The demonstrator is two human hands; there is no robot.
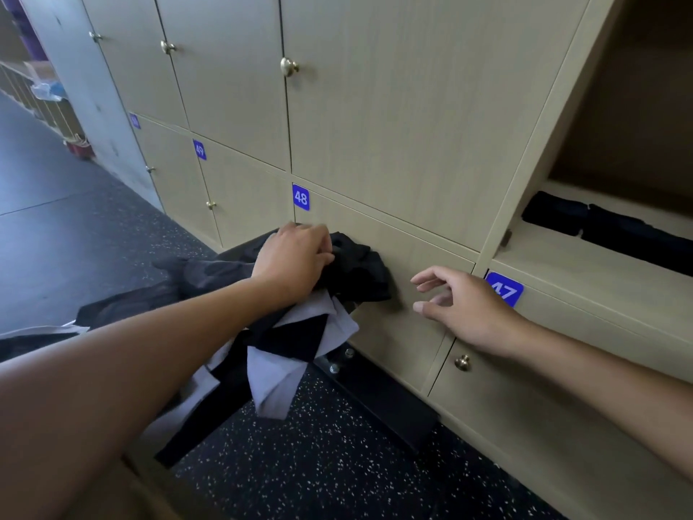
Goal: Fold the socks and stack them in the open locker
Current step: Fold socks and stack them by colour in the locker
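Left forearm seen nearest the lens, crossing from lower left. The left hand is curled over a dark sock at the top of a heap of dark and pale socks; the sock is gripped by the fingers. The heap is draped over the end of a black bench, set against the closed locker door numbered 48. The right hand is held just beside the heap, apart from it, fingers spread and loosely bent, nothing held. Folded dark socks are laid in a row on the shelf of the open locker, upper right. Speckled dark floor noted below.
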